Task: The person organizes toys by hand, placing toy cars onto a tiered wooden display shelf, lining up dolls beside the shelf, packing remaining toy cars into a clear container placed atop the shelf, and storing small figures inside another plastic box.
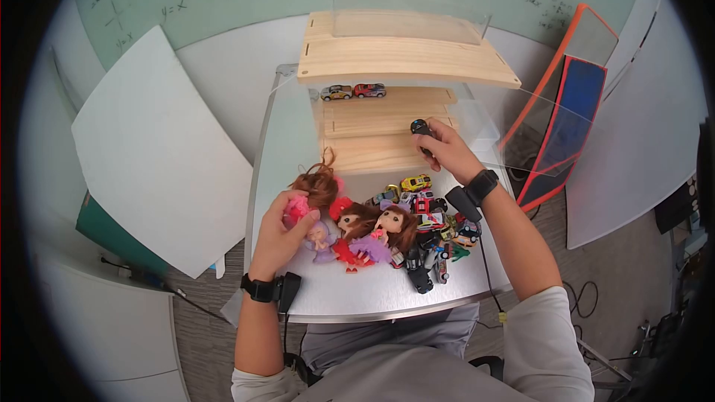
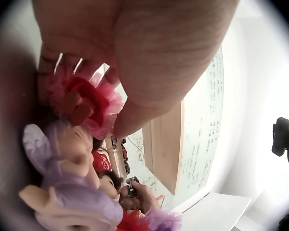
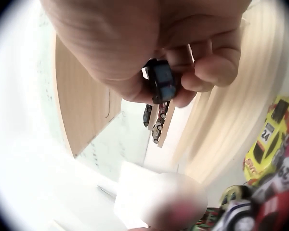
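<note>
My right hand (image 1: 448, 155) pinches a small black toy car (image 1: 421, 129) between thumb and fingers, in front of the wooden stepped shelf (image 1: 387, 152). In the right wrist view the car's dark bluish windows (image 3: 164, 79) show. At the left of the table my left hand (image 1: 283, 234) holds a brown-haired doll (image 1: 316, 184) by its pink tulle dress (image 2: 86, 103). Just below that hand lies a purple baby figure (image 1: 320, 242) with wings. Two long-haired dolls (image 1: 391, 227) in red and purple dresses lie beside it. Two toy cars (image 1: 354, 91) stand side by side on a higher step.
A heap of toy cars (image 1: 428, 223) lies right of the dolls. Above the steps sits a wide wooden top board (image 1: 402, 56) with a clear panel (image 1: 410, 11). Another clear panel (image 1: 551, 134) juts out at the right. The metal table's front edge (image 1: 387, 315) is near my body.
</note>
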Available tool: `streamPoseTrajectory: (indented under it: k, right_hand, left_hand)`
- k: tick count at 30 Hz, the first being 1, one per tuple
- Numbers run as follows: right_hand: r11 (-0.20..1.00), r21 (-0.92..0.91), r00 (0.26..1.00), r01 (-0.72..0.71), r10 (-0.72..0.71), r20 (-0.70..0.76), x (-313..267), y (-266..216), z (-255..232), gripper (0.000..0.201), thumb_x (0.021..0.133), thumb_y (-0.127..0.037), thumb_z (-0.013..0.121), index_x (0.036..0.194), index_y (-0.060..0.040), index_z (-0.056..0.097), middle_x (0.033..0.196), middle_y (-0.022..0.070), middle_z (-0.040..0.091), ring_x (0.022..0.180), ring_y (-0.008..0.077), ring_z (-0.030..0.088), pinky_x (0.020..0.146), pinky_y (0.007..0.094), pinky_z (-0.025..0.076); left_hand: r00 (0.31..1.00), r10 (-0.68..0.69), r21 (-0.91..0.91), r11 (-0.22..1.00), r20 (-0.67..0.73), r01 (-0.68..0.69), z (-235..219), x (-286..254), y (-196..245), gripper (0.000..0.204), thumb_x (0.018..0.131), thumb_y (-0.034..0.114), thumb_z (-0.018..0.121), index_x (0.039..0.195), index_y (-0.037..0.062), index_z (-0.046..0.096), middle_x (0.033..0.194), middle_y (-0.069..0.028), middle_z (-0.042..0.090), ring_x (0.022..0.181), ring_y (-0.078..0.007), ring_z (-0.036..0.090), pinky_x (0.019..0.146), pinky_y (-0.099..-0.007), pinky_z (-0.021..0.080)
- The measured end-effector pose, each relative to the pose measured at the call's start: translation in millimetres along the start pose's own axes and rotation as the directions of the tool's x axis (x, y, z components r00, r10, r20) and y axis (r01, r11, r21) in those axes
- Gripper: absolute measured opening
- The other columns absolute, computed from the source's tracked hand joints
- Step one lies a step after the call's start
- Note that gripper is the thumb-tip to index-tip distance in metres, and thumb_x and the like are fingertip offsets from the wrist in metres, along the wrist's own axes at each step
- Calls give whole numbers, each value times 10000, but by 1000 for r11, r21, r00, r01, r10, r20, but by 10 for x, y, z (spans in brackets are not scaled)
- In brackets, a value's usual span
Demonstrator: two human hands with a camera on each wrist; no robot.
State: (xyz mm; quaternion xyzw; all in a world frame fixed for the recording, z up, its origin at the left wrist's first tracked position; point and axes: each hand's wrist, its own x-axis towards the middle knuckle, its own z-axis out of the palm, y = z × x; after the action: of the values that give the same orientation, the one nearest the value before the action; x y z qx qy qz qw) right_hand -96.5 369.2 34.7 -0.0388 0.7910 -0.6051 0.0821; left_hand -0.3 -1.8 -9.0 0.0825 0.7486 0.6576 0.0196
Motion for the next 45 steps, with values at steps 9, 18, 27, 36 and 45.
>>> streamPoseTrajectory:
  k: [9,18,27,36,45]
  right_hand:
    - [828,509,964,-237,135,231,94,-29,-135,292,1065,-210,589,1307,-49,615,900,-7,601,618,67,445,483,242,348]
    - [693,-607,820,389,-561,-115,710,-207,-281,406,918,-133,711,1284,14,615,1182,243,688,1115,437,653,980,447,519]
    - [633,-736,871,243,-476,-122,972,-182,-206,424,886,-142,768,1274,-21,650,1232,224,700,1149,412,660,1009,456,518]
    - [797,-539,884,271,-428,-188,1022,-45,-342,378,899,-93,758,1263,-17,688,1211,173,741,1048,343,715,940,425,559]
    - [780,-564,886,270,-430,-171,1038,-96,-256,348,909,-99,755,1246,-22,717,1142,157,771,1031,309,726,932,405,564]
  left_hand:
    - [1000,10,69,998,2,-11,-4,3,7,336,945,116,781,1233,24,634,1105,-59,676,1022,-141,620,925,-293,507]
    - [1000,-10,47,999,4,9,6,1,22,358,948,110,782,1258,17,629,1081,-39,667,991,-121,614,904,-276,504]
    - [1000,-10,66,998,-7,11,19,5,69,376,954,98,775,1290,14,629,1071,-26,669,981,-104,611,896,-269,503]
    - [1000,7,80,997,2,-8,30,-4,65,392,954,103,777,1305,16,623,1090,-38,683,1008,-116,628,918,-275,505]
    - [1000,-7,60,998,8,6,21,-1,65,390,959,100,774,1307,14,620,1077,-23,677,986,-96,617,889,-259,507]
